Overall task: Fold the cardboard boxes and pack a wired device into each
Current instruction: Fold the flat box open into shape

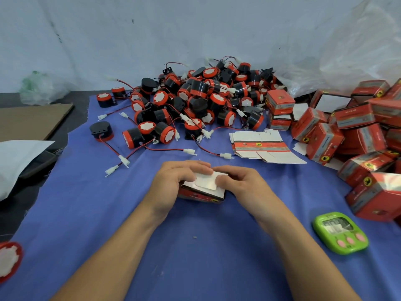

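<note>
Fingers [195, 167] of the left hand [171, 183] curl over the far left edge of the box [201, 194] and grip it. The right hand [240, 183] grips the far right edge with its fingers bent, and its thumb appears to press on the white flap [206, 181]. Both hands hold this one box.

Location: the box sits on the blue cloth [195, 257] at mid-view, between the two hands.

Surroundings, by clock face from the box:
- 12 o'clock: heap of wired devices [195, 101], black drums with red caps, red-black leads and white plugs trailing toward the box.
- 10 o'clock: one lone black device [101, 129], cap down.
- 1 o'clock: stack of flat blanks [260, 146], unfolded.
- 2 to 3 o'clock: pile of folded boxes [358, 131], red, with clear plastic sheeting [347, 51] behind.
- 4 o'clock: green timer [340, 232] with pink buttons, digits unreadable.
- 9 to 10 o'clock: brown cardboard sheet [28, 120] and a white bag [17, 161], both off the cloth.
- 8 o'clock: a stray red cap [8, 260] at the frame edge.

Obstruction: the hands cover both ends of the box, and the flap covers its top, so its contents cannot be seen.

Orientation: long axis runs 9 to 3 o'clock. The flapped side faces up and the printed side faces 6 o'clock.

Appearance: red and black printed wall with a small yellow emblem at the lower right, plain white inner board, and a rounded flap.
</note>
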A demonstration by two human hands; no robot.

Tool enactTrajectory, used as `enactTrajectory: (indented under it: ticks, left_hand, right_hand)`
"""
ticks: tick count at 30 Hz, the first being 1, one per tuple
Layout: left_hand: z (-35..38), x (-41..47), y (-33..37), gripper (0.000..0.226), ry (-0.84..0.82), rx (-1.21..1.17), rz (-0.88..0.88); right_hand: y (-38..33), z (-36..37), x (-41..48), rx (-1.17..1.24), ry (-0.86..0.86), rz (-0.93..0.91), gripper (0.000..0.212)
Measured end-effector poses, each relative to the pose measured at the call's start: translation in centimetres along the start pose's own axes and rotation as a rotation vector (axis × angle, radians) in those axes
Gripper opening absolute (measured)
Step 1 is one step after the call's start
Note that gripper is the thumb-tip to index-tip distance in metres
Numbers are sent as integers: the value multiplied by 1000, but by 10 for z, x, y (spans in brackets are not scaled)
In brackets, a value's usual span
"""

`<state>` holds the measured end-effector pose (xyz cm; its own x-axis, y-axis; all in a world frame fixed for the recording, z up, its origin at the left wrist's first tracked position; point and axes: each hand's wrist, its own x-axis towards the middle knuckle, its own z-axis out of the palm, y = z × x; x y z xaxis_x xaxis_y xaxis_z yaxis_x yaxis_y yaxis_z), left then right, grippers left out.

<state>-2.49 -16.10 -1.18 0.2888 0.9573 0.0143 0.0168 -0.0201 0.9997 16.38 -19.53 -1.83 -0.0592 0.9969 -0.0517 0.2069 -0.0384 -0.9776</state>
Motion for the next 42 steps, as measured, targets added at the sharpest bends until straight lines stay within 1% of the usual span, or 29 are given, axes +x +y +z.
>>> enactTrajectory:
  ticks: [3,4,7,9,13,17,18,20,26,30,34,37,39,40,42]
  left_hand:
    - [2,-1,-1,25,31,44,47]
    - [3,-1,-3,28,51,62,61]
    - [4,-1,-6,50,98,69,79]
    - [6,-2,-8,54,134,102,105]
    - [10,-5,-9,51,196,168,150]
    - [11,-5,-7,49,226,194,168]
    - [12,-5,-6,45,231,173,173]
    - [13,-6,-2,34,221,135,164]
    - [15,-8,-4,45,165,177,169]
    - [13,-10,-2,46,111,217,223]
    - [11,-11,0,57,95,229,252]
    - [12,-8,-2,62,124,238,232]
    - [12,-8,-3,62,154,238,218]
    - [13,-7,-3,58,161,237,219]
    - [13,-8,-1,46,159,204,216]
  right_hand:
    - [1,6,-1,-42,76,-29,26]
    - [1,7,-2,-59,106,-42,26]
    - [-1,11,-4,-145,198,-82,30]
    - [-2,14,-5,-209,247,-106,32]
    - [-4,20,-7,-338,320,-135,26]
    - [-5,27,-9,-636,414,-209,23]
    - [-4,28,-9,-699,445,-239,23]
    - [-5,30,-9,-741,485,-293,21]
    - [-8,32,-13,-762,462,-395,22]
    - [-8,32,-15,-840,443,-393,24]
    - [-9,33,-17,-913,488,-410,18]
    - [-9,36,-17,-982,553,-432,10]
    - [-9,37,-17,-982,606,-450,6]
    - [-9,36,-17,-951,584,-432,4]
    - [-9,32,-18,-802,418,-318,14]
